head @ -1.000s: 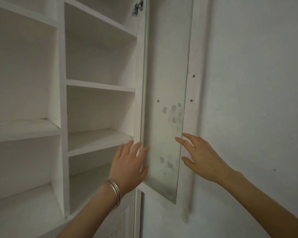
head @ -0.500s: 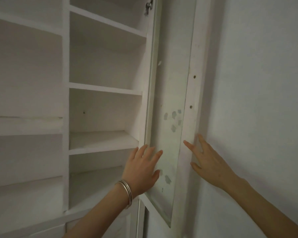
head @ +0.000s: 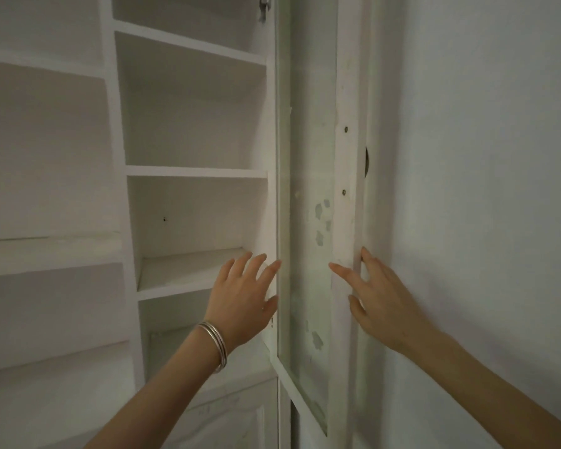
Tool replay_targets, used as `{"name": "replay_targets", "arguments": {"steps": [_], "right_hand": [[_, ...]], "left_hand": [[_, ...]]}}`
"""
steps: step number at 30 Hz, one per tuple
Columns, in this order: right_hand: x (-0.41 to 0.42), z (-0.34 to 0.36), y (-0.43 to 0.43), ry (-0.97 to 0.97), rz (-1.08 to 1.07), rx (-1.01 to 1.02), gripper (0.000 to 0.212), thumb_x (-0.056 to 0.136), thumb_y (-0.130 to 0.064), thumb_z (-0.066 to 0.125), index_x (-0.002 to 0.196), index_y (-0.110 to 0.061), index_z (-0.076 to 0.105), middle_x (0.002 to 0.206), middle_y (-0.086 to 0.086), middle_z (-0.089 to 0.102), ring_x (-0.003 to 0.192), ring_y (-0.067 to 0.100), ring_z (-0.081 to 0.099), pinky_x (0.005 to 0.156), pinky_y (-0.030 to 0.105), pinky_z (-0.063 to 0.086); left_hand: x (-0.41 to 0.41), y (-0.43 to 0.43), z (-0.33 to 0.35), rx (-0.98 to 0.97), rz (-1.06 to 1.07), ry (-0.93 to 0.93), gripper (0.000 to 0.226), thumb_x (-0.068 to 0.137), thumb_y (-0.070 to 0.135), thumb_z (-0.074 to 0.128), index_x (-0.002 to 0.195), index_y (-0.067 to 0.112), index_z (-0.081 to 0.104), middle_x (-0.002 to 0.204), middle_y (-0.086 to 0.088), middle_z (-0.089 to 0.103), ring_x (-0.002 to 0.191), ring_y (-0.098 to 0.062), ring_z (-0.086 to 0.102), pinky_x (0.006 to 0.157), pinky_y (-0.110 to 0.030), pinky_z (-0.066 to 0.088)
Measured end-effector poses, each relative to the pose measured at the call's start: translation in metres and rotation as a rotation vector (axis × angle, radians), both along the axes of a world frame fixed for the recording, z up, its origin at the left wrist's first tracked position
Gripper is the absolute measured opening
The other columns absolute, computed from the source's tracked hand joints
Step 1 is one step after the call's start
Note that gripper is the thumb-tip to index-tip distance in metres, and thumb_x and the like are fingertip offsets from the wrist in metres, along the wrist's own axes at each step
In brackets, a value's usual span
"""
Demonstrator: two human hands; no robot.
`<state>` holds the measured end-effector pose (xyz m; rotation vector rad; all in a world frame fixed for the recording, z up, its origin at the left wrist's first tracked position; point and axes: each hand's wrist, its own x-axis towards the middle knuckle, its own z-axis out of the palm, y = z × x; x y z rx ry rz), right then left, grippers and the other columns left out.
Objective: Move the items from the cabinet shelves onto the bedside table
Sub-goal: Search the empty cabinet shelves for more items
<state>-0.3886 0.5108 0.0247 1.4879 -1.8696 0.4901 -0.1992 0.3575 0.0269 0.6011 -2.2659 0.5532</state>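
**Cabinet door step, nothing held**

Right hand (head: 379, 303) is touching the white glass-paned cabinet door (head: 308, 157); left hand (head: 240, 296) is hovering beside; both grips wide, empty. No items are showing on the white shelves (head: 195, 171); next likely needs searching elsewhere.

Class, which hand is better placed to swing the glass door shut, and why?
Right, probably. The right hand touches the free edge of the door beside the wall, where a pull turns it easily; the left hand is by the hinge side, with little leverage.
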Motion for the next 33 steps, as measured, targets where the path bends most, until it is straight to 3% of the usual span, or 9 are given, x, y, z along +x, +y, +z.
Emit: {"name": "replay_targets", "arguments": {"steps": [2, 5, 9, 13, 16, 22, 25, 30, 33], "right_hand": [[0.009, -0.003, -0.004, 0.022, 0.018, -0.034, 0.063, 0.075, -0.008, 0.068, 0.132, -0.020, 0.047, 0.127, 0.038, 0.046, 0.111, 0.048, 0.053, 0.092, 0.049, 0.045], [0.025, -0.006, -0.013, 0.082, 0.012, -0.074, 0.056, 0.071, -0.006, 0.070, 0.124, -0.015, 0.056, 0.124, 0.039, 0.048, 0.100, 0.047, 0.058, 0.086, 0.046, 0.050], [0.058, -0.008, -0.030, 0.134, 0.043, -0.171, 0.047, 0.075, -0.006, 0.066, 0.122, -0.009, 0.058, 0.122, 0.036, 0.052, 0.098, 0.042, 0.060, 0.089, 0.043, 0.048], [0.099, -0.004, -0.052, 0.164, 0.069, -0.204, 0.046, 0.085, -0.012, 0.049, 0.130, -0.004, 0.050, 0.123, 0.030, 0.055, 0.101, 0.033, 0.060, 0.097, 0.037, 0.041], [0.129, -0.004, -0.073, 0.187, 0.092, -0.180, 0.049, 0.089, -0.017, 0.043, 0.134, 0.000, 0.043, 0.127, 0.026, 0.054, 0.111, 0.030, 0.058, 0.098, 0.038, 0.044], [0.175, -0.007, -0.140, 0.196, 0.156, -0.091, 0.051, 0.090, -0.021, 0.040, 0.138, -0.001, 0.037, 0.144, 0.015, 0.039, 0.133, 0.023, 0.037, 0.104, 0.040, 0.039], [0.196, -0.005, -0.187, 0.158, 0.179, -0.020, 0.059, 0.085, -0.014, 0.054, 0.140, -0.003, 0.035, 0.150, 0.010, 0.030, 0.137, 0.024, 0.029, 0.104, 0.043, 0.038], [0.226, 0.003, -0.272, 0.137, 0.206, 0.109, 0.073, 0.092, -0.018, 0.046, 0.146, -0.010, -0.001, 0.152, 0.001, -0.018, 0.142, 0.018, -0.011, 0.115, 0.037, 0.009], [0.234, -0.001, -0.308, 0.145, 0.211, 0.099, 0.071, 0.094, -0.023, 0.043, 0.145, -0.008, -0.005, 0.149, 0.005, -0.022, 0.138, 0.018, -0.020, 0.114, 0.036, 0.001]], "left_hand": [[0.010, -0.009, -0.001, -0.018, 0.009, 0.015, 0.056, 0.074, 0.037, 0.067, 0.125, 0.015, 0.055, 0.119, -0.012, 0.061, 0.109, -0.035, 0.057, 0.091, -0.050, 0.047], [0.025, -0.020, -0.003, -0.020, 0.011, 0.001, 0.054, 0.080, 0.044, 0.043, 0.124, 0.016, 0.055, 0.119, -0.010, 0.061, 0.109, -0.034, 0.057, 0.091, -0.048, 0.047], [0.045, -0.040, -0.003, -0.054, -0.045, 0.002, 0.053, 0.079, 0.040, 0.058, 0.126, 0.016, 0.053, 0.121, -0.011, 0.059, 0.112, -0.034, 0.055, 0.093, -0.048, 0.044], [0.080, -0.064, 0.002, -0.058, -0.044, 0.004, 0.055, 0.081, 0.044, 0.038, 0.127, 0.016, 0.052, 0.123, -0.010, 0.058, 0.116, -0.033, 0.052, 0.096, -0.046, 0.041], [0.111, -0.090, 0.001, -0.033, -0.016, -0.009, 0.057, 0.082, 0.044, 0.037, 0.128, 0.014, 0.052, 0.125, -0.011, 0.058, 0.118, -0.035, 0.051, 0.096, -0.048, 0.041], [0.168, -0.131, -0.002, -0.019, 0.034, -0.011, 0.054, 0.082, 0.042, 0.041, 0.125, 0.013, 0.053, 0.122, -0.012, 0.059, 0.115, -0.035, 0.053, 0.095, -0.049, 0.041], [0.194, -0.152, -0.005, -0.003, 0.089, 0.026, 0.053, 0.078, 0.033, 0.065, 0.124, 0.010, 0.054, 0.122, -0.015, 0.059, 0.116, -0.038, 0.052, 0.095, -0.053, 0.041], [0.237, -0.190, -0.004, 0.048, 0.215, 0.028, 0.062, 0.071, 0.031, 0.075, 0.125, 0.008, 0.054, 0.123, -0.018, 0.059, 0.116, -0.041, 0.052, 0.094, -0.056, 0.042], [0.252, -0.215, -0.003, 0.021, 0.265, 0.017, 0.063, 0.072, 0.034, 0.074, 0.126, 0.009, 0.054, 0.124, -0.018, 0.058, 0.116, -0.040, 0.053, 0.093, -0.056, 0.041]]}}
